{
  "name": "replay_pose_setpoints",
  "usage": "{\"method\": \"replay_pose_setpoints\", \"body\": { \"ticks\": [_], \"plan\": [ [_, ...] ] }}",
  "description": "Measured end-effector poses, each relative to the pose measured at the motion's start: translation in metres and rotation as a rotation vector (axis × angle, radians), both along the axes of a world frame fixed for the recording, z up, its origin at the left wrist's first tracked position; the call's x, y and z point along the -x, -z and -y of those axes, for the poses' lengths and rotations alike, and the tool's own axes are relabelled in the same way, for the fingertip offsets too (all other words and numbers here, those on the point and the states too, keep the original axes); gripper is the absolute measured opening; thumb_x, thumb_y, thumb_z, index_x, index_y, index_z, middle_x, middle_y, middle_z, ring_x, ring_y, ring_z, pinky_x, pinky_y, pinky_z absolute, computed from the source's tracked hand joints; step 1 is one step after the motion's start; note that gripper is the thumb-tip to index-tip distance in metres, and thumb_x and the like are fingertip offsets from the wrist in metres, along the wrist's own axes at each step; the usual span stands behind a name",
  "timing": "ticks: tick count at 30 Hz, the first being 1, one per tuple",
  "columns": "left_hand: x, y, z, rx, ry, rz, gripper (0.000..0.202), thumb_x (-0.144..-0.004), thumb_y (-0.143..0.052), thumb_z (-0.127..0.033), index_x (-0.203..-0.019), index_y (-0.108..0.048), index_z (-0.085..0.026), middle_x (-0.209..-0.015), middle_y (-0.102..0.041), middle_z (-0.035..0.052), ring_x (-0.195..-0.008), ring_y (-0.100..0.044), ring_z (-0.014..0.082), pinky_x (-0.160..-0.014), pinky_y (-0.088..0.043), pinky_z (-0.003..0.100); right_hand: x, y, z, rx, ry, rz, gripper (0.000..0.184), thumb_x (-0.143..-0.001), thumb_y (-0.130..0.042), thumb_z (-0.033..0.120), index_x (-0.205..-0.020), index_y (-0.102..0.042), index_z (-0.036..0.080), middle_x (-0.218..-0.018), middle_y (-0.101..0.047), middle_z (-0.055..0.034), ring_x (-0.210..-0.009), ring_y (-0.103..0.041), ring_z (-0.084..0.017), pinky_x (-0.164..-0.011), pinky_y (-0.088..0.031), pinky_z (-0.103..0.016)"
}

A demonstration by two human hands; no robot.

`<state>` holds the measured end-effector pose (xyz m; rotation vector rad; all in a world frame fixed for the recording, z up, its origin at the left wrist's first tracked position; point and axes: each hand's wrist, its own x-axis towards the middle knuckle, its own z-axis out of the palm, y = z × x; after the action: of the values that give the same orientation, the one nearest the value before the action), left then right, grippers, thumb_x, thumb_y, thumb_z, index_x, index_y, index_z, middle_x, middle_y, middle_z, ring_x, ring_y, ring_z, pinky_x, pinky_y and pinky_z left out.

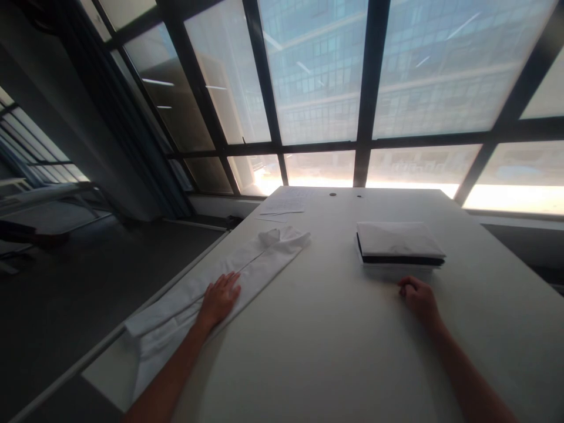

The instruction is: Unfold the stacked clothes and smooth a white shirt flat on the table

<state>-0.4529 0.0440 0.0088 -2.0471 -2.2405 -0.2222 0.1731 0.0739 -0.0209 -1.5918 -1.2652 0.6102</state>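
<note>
A white shirt (259,258), folded lengthwise into a long strip, lies along the table's left side. A collar-like flap shows at its far end, and its near end spreads wider toward the left edge. Flat on the shirt's middle rests my left hand (220,298), its fingers stretched out. On the right is a stack of folded cloth (399,239), white on top with a black layer beneath and white at the bottom. My right hand (418,296) is just in front of that stack, apart from it. Its fingers are curled in, and nothing shows in them.
The white table (317,329) reaches toward large dark-framed windows (317,70). Sheets of paper (284,202) lie at its far left corner, and a dark round spot (332,194) marks the far end. A dark curtain (118,111) hangs at the left above the grey floor (110,258).
</note>
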Motion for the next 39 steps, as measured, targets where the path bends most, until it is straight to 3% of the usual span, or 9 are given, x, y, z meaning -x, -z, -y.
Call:
{"method": "replay_pose_setpoints", "body": {
  "ticks": [4, 7, 17, 21, 25, 29, 34, 36, 39],
  "plan": [
    [0.005, 0.002, 0.025, -0.123, -0.050, 0.043, 0.050, -0.095, -0.039, -0.047, -0.131, -0.053, -0.016, -0.135, -0.060, 0.0162, -0.129, -0.054, 0.0285, -0.111, -0.037, 0.041, 0.002, -0.003, 0.001, -0.003, -0.001, -0.012, 0.024, -0.061, -0.044, 0.033, -0.067, -0.064, 0.021, -0.055, -0.061, -0.0013, -0.052, -0.055, -0.019, -0.053, -0.040, -0.028],
    [0.010, 0.000, 0.030, -0.167, -0.112, 0.032, 0.045, -0.092, -0.043, -0.050, -0.120, -0.055, -0.017, -0.127, -0.062, 0.0172, -0.122, -0.058, 0.0298, -0.106, -0.042, 0.040, 0.002, -0.004, 0.001, -0.003, -0.005, -0.020, 0.024, -0.061, -0.044, 0.033, -0.066, -0.064, 0.021, -0.056, -0.061, -0.0014, -0.052, -0.055, -0.018, -0.052, -0.039, -0.028],
    [0.056, -0.029, -0.020, -0.093, -0.328, -0.008, 0.036, -0.095, -0.038, -0.041, -0.106, -0.064, -0.017, -0.120, -0.064, 0.0152, -0.108, -0.063, 0.0273, -0.093, -0.047, 0.035, 0.003, -0.002, -0.001, -0.013, -0.015, -0.030, 0.024, -0.060, -0.043, 0.033, -0.067, -0.064, 0.021, -0.055, -0.062, -0.0012, -0.052, -0.056, -0.019, -0.053, -0.040, -0.028],
    [0.060, -0.040, -0.027, -0.131, -0.324, -0.026, 0.029, -0.093, -0.041, -0.036, -0.099, -0.064, -0.019, -0.116, -0.066, 0.0142, -0.108, -0.064, 0.0267, -0.090, -0.048, 0.033, 0.003, 0.001, -0.003, -0.029, -0.015, -0.015, 0.025, -0.061, -0.043, 0.033, -0.067, -0.064, 0.021, -0.055, -0.062, -0.0014, -0.051, -0.056, -0.019, -0.052, -0.039, -0.028],
    [0.031, -0.061, -0.019, -0.193, -0.261, 0.000, 0.028, -0.099, -0.035, -0.036, -0.103, -0.058, -0.021, -0.101, -0.071, 0.0111, -0.100, -0.068, 0.0281, -0.082, -0.048, 0.033, 0.004, 0.001, -0.003, -0.027, -0.012, -0.013, 0.025, -0.061, -0.043, 0.034, -0.067, -0.064, 0.021, -0.054, -0.062, -0.0017, -0.051, -0.056, -0.019, -0.051, -0.039, -0.028],
    [-0.028, -0.081, 0.003, -0.121, -0.150, 0.011, 0.028, -0.102, -0.035, -0.039, -0.108, -0.057, -0.023, -0.094, -0.072, 0.0092, -0.093, -0.070, 0.0283, -0.076, -0.046, 0.032, 0.004, 0.000, -0.002, -0.014, -0.013, -0.021, 0.025, -0.061, -0.043, 0.034, -0.067, -0.064, 0.021, -0.054, -0.062, -0.0019, -0.050, -0.055, -0.019, -0.051, -0.039, -0.028],
    [-0.093, -0.074, 0.042, 0.212, 0.161, 0.070, 0.021, -0.095, -0.049, -0.038, -0.105, -0.065, -0.029, -0.104, -0.075, 0.0047, -0.097, -0.070, 0.0251, -0.081, -0.047, 0.031, 0.002, 0.002, -0.002, -0.007, -0.014, -0.002, 0.027, -0.061, -0.043, 0.033, -0.069, -0.065, 0.021, -0.056, -0.063, -0.0022, -0.053, -0.056, -0.020, -0.054, -0.040, -0.029],
    [-0.102, -0.070, 0.055, 0.285, 0.213, 0.102, 0.025, -0.093, -0.052, -0.040, -0.110, -0.068, -0.031, -0.114, -0.074, 0.0036, -0.105, -0.069, 0.0254, -0.088, -0.048, 0.032, 0.001, 0.003, -0.002, -0.007, -0.009, 0.004, 0.026, -0.061, -0.043, 0.034, -0.069, -0.065, 0.021, -0.056, -0.063, -0.0023, -0.054, -0.057, -0.020, -0.055, -0.041, -0.029],
    [-0.093, -0.072, 0.058, 0.267, 0.178, 0.153, 0.037, -0.094, -0.050, -0.048, -0.123, -0.067, -0.033, -0.128, -0.070, 0.0031, -0.118, -0.065, 0.0255, -0.098, -0.046, 0.033, 0.001, 0.003, -0.003, -0.014, -0.009, 0.013, 0.026, -0.062, -0.043, 0.034, -0.068, -0.065, 0.021, -0.057, -0.063, -0.0027, -0.055, -0.058, -0.021, -0.055, -0.041, -0.029]
  ]
}}
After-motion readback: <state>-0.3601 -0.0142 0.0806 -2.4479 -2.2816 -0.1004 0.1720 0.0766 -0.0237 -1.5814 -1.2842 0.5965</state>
